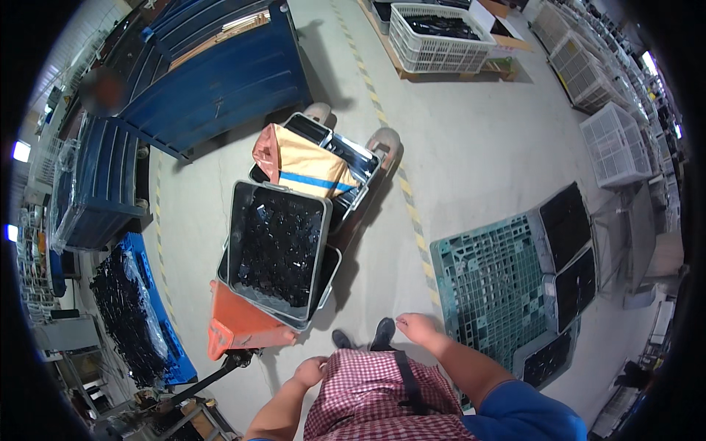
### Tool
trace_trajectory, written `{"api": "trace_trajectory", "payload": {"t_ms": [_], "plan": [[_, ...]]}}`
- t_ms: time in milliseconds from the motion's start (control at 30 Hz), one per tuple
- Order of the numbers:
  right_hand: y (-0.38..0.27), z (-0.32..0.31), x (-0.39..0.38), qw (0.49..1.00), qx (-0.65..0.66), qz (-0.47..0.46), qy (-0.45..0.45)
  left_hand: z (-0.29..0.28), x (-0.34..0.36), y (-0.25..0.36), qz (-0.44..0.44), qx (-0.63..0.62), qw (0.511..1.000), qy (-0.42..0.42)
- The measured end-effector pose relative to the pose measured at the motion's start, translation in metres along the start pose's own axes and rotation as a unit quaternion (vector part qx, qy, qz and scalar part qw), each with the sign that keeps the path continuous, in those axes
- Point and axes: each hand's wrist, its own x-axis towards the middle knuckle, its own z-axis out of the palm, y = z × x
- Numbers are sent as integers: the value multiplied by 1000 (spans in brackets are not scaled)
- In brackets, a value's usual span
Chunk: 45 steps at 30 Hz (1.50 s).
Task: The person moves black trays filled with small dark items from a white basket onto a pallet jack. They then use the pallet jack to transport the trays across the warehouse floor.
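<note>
My left hand [312,370] hangs beside the checked apron [368,382], its fingers curled with nothing visible in them. Out in front to the right, my right hand [417,328] is loosely closed, and no object shows in it. Ahead of the left hand stands an orange pallet jack [243,323]. It carries stacked grey bins; the nearest grey bin [230,228] holds many small glossy black parts [283,239]. Behind that bin, a yellowish sack [312,163] with a blue stripe lies over other bins. Neither hand touches the bins.
A green plastic pallet [485,287] on the right bears bins of black parts [566,220]. On the left, a blue pallet [176,345] holds black pieces. Large blue metal crates [220,88] stand far left; a white basket [441,51] sits far ahead. Yellow-black floor tape [412,220] runs between.
</note>
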Motion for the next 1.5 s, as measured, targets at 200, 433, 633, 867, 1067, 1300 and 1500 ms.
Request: {"api": "trace_trajectory", "payload": {"t_ms": [200, 433, 633, 867, 1067, 1300, 1500], "plan": [[-66, -67, 67, 993, 45, -105, -30, -68, 39, 92, 102, 3, 981, 164], [-104, -175, 134, 988, 80, -121, -45, -169, 117, 148, 110, 109, 980, 126], [-61, -318, 163, 995, 76, -62, 7, -225, 164, 271, 200, 35, 959, 199], [-38, -479, 291, 989, 107, -85, -52, -176, 224, 341, 51, -45, 985, 159], [-164, -615, 441, 974, 41, -208, -81, -186, 264, 474, 59, -155, 950, 265], [-371, -660, 536, 854, -150, -498, -31, -173, 343, 509, -133, -322, 866, 359], [-523, -627, 638, 642, -216, -732, 74, -213, 418, 600, -210, -444, 779, 389]]}}
